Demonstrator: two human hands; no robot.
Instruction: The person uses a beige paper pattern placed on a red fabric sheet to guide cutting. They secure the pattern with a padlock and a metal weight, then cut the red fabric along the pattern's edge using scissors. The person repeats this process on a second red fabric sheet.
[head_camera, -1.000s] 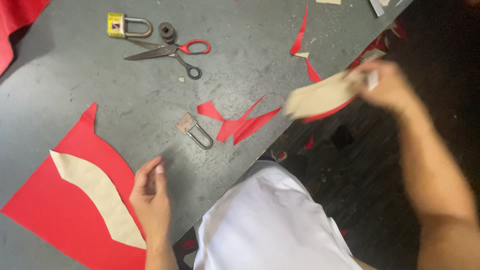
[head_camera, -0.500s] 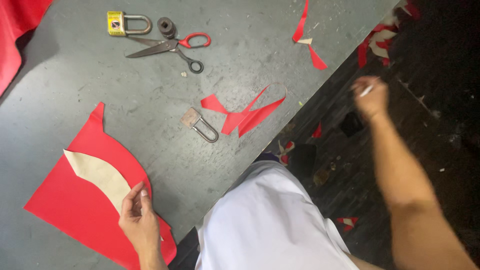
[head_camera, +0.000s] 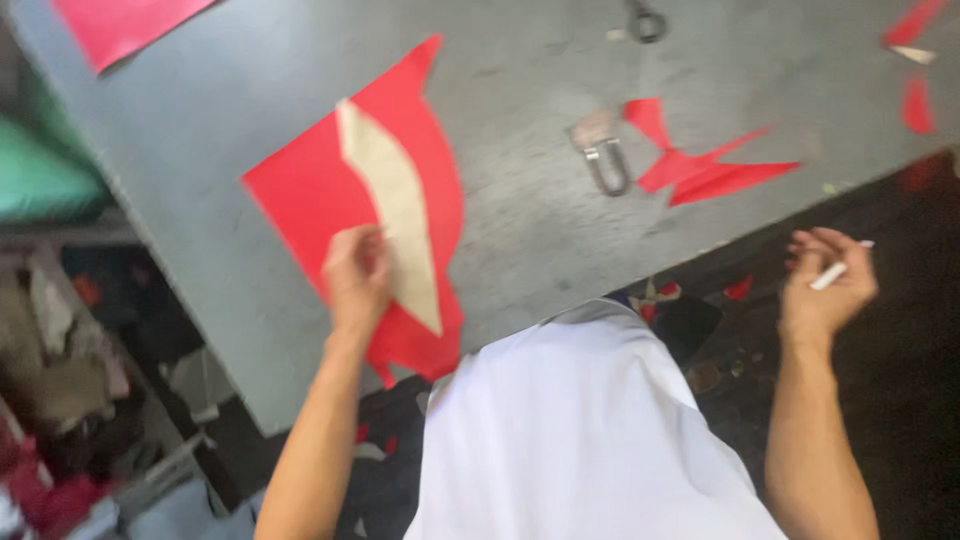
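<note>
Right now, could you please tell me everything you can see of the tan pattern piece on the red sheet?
The tan pattern piece is a flat, narrow, elongated shape with pointed ends, looking like card or stiff paper. It lies on the red sheet on the grey table, running from upper left to lower right. The left hand rests at its lower left edge. The picture is blurred, so finer detail cannot be made out.

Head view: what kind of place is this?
Probably a cutting workshop for fabric or leather: grey table, red sheet under a beige pattern, red offcuts. Left hand rests on the sheet.
</note>
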